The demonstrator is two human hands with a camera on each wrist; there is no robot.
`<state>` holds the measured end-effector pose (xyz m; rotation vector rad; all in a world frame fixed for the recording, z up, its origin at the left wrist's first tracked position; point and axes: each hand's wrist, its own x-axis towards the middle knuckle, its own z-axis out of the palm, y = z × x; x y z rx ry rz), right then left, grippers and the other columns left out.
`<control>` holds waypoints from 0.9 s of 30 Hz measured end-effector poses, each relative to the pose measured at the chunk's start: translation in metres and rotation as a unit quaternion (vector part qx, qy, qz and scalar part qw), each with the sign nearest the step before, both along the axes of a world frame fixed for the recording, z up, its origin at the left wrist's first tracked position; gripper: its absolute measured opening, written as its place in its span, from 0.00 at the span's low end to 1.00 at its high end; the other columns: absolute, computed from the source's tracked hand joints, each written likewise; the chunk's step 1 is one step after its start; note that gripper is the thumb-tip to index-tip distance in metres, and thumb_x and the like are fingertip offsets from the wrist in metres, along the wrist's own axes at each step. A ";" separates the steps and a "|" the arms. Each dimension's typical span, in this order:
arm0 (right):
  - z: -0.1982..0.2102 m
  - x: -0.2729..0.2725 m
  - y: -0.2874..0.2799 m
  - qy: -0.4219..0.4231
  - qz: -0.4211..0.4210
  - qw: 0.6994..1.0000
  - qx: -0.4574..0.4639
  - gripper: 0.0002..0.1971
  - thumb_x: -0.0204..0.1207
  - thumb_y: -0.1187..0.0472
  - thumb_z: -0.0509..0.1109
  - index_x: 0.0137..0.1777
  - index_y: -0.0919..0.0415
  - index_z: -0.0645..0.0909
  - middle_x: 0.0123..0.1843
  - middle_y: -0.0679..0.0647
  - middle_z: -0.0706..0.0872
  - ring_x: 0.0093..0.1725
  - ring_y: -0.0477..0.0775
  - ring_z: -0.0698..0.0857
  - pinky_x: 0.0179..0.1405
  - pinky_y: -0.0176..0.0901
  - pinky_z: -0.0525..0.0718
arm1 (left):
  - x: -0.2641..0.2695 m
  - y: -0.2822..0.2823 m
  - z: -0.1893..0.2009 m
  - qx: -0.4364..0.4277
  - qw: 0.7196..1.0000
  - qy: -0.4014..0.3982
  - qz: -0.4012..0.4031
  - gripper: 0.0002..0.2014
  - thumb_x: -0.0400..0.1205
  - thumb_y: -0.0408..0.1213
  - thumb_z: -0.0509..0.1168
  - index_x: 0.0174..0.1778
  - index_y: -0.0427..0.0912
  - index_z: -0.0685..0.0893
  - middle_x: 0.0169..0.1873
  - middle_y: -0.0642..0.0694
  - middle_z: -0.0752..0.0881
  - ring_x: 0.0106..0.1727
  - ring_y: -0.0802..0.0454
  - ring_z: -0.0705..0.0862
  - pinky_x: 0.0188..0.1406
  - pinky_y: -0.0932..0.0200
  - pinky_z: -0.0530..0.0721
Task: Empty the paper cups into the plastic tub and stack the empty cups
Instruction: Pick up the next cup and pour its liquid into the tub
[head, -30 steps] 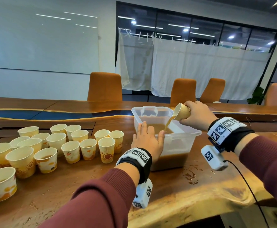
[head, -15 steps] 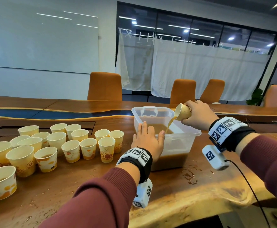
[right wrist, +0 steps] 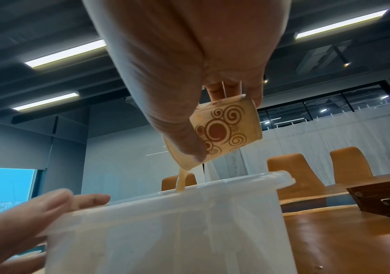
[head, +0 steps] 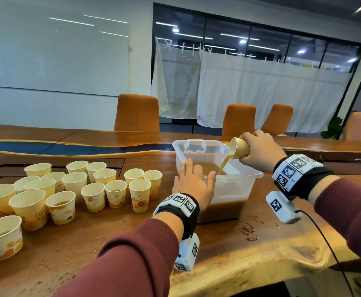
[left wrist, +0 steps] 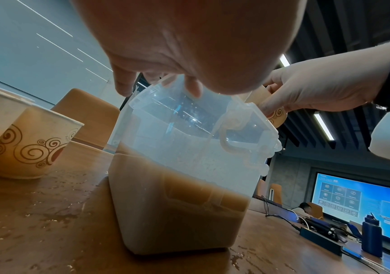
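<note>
Nothing has moved: the right hand (head: 259,153) still tips its swirly paper cup (head: 239,147) over the clear plastic tub (head: 235,189), the flat left hand (head: 193,184) rests on the rim, and many paper cups (head: 94,187) stand beside it.

Right hand (head: 259,151) tips cup (head: 239,148) — pouring into tub (head: 235,185) — left hand (head: 193,185) steadying.

Cool, even light falls from long ceiling strip lamps (right wrist: 65,53), which blow out to white in both wrist views. The head view is bright and mostly sharp, with straight lines bowing toward its edges. The wet wooden table (head: 261,249) below the right hand (head: 259,153) carries a soft sheen and faint glare. Shadows are weak and diffuse. In the wrist views each palm looms large, dim and out of focus at the top; the left hand (left wrist: 189,42) looks backlit. The distant wall screen (left wrist: 363,205) beyond the grip seems slightly overexposed.
</note>
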<state>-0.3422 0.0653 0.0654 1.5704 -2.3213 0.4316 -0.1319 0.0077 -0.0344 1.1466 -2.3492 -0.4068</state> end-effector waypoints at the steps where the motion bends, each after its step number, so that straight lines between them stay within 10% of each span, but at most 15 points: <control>1: 0.000 0.000 0.000 0.005 0.000 1.000 0.001 0.28 0.74 0.52 0.79 0.73 0.46 0.75 0.61 0.54 0.74 0.65 0.61 0.74 0.63 0.61 0.82 | 0.001 0.001 0.000 0.001 1.000 -0.001 0.000 0.32 0.90 0.62 0.42 0.80 0.43 0.67 0.90 0.44 0.50 0.90 0.45 0.44 0.86 0.34 0.57; 20: -0.017 0.003 0.003 0.317 0.108 0.942 0.002 0.32 0.67 0.67 0.82 0.72 0.54 0.82 0.65 0.62 0.81 0.69 0.68 0.78 0.81 0.67 0.69 | 0.002 0.002 0.001 0.008 1.000 0.006 -0.002 0.32 0.90 0.62 0.42 0.80 0.43 0.68 0.90 0.45 0.50 0.90 0.46 0.43 0.85 0.33 0.58; 27: -0.014 0.006 0.020 -0.127 0.039 0.990 -0.053 0.28 0.69 0.46 0.82 0.68 0.49 0.78 0.60 0.54 0.82 0.60 0.60 0.82 0.60 0.61 0.85 | 0.005 0.003 0.009 0.063 0.998 0.016 -0.015 0.31 0.90 0.62 0.45 0.82 0.45 0.66 0.90 0.48 0.46 0.90 0.48 0.43 0.84 0.28 0.56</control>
